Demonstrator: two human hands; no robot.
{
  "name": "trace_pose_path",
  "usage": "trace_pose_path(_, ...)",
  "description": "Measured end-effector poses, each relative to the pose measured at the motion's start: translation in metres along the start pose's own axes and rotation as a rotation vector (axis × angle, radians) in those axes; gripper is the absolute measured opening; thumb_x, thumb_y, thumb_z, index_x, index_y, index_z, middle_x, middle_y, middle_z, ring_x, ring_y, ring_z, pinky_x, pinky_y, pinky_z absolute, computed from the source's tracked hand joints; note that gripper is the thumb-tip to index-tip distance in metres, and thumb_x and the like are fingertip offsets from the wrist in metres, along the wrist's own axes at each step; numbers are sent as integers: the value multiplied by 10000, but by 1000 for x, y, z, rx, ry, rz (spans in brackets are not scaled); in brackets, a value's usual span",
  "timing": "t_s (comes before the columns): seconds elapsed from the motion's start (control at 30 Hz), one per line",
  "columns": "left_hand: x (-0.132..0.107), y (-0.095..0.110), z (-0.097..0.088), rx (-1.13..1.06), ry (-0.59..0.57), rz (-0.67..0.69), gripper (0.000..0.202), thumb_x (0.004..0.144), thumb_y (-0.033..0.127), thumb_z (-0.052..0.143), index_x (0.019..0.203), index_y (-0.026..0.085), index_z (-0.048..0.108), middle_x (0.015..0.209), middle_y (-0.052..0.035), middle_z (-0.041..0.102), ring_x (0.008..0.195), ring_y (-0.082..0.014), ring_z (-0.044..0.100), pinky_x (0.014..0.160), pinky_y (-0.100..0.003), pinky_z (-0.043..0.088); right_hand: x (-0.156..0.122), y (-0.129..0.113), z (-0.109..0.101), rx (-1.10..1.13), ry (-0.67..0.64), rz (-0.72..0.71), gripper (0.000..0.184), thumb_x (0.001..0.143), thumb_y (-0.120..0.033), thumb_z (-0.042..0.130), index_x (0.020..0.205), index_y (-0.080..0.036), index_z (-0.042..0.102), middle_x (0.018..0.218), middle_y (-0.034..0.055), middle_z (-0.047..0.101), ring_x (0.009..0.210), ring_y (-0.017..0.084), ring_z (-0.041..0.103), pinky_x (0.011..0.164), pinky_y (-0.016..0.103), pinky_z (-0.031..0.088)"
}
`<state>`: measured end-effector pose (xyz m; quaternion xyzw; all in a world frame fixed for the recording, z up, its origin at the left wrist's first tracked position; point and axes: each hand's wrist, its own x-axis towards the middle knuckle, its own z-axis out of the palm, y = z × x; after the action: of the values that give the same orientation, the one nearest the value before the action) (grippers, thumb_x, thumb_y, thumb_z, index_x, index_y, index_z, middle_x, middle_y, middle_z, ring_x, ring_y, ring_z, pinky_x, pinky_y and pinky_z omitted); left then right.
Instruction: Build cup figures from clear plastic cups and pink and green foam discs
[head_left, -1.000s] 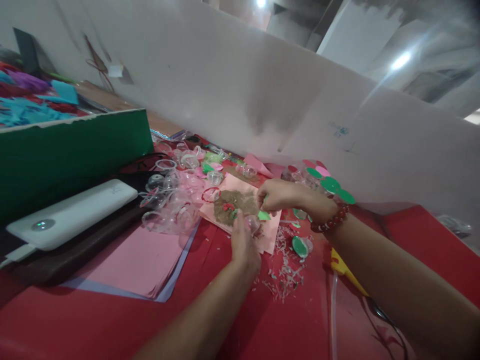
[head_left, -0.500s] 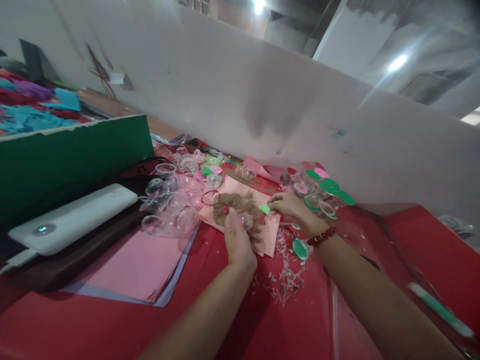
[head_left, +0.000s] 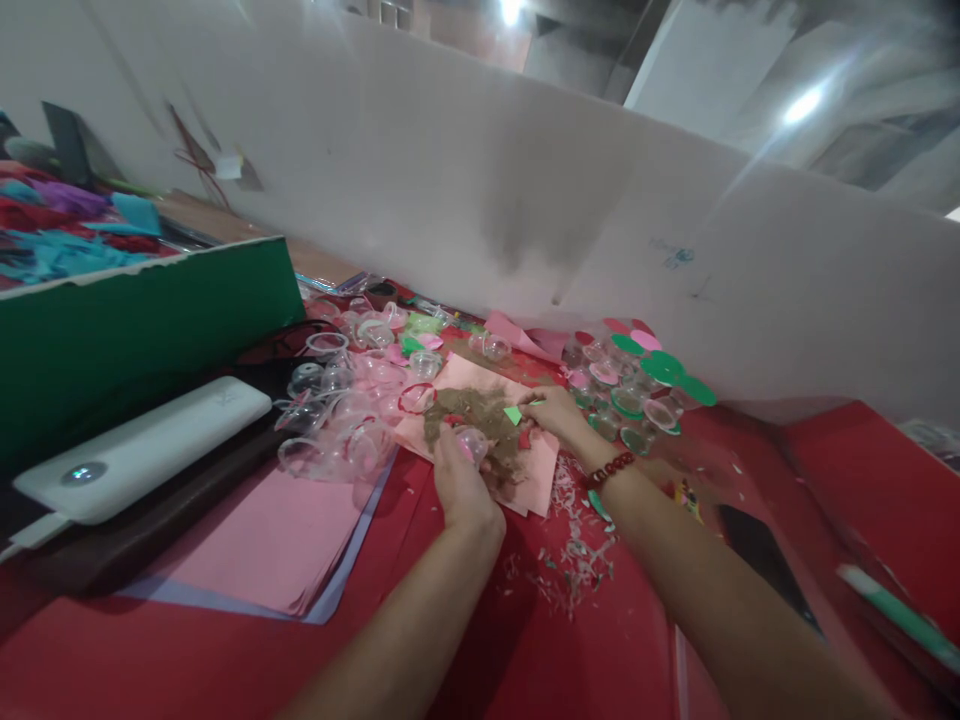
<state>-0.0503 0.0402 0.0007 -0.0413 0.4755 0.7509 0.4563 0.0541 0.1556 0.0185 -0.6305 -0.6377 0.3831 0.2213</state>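
My left hand [head_left: 455, 482] is closed round a small clear plastic dome [head_left: 474, 443] at the near edge of a brown crumbly heap [head_left: 471, 412]. The heap lies on a pink sheet of paper [head_left: 537, 473]. My right hand [head_left: 553, 412], with a red bead bracelet [head_left: 611, 467] on its wrist, pinches a small green paper piece [head_left: 514, 413] just above the heap. Both hands sit close together over the pink sheet.
Several clear plastic domes [head_left: 337, 410] lie left of the heap, green and pink discs [head_left: 660, 368] to its right. A pink paper stack [head_left: 262, 540], a white device [head_left: 135, 450], a green box [head_left: 142, 320], paper scraps [head_left: 574, 560] and a white partition wall [head_left: 525, 200] surround them.
My right hand has drawn back toward the heap and lowered, now pinching the green piece over it. My left hand shifted slightly left with the dome. The camera tilted a little.
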Motion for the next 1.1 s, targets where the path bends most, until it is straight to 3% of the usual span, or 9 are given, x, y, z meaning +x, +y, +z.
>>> trace_pose_path(0.27, 3, 0, 1, -24, 31, -61, 425, 774, 567, 578, 892, 162, 627, 738, -1, 612, 582, -123, 572, 527, -242, 438, 2, -1, 7, 19, -89, 6, 155, 674, -18, 606, 623, -161, 636, 427, -33, 593, 377, 103, 553, 416, 182, 422)
trace_pose_path(0.67, -1, 3, 4, -29, 52, -137, 375, 826, 501, 530, 922, 151, 627, 742, -24, 613, 566, -130, 564, 489, -238, 413, -4, -3, 9, 96, -185, 42, 184, 672, -3, 611, 578, -160, 591, 410, -34, 581, 334, 95, 525, 363, 180, 379)
trace_pose_path(1.1, 0, 1, 2, -22, 20, -88, 421, 774, 563, 599, 876, 155, 624, 726, -14, 613, 557, -121, 566, 477, -224, 396, -10, -16, 16, 108, -272, 80, 157, 674, -9, 632, 612, -152, 645, 411, -50, 558, 377, 68, 479, 361, 154, 346)
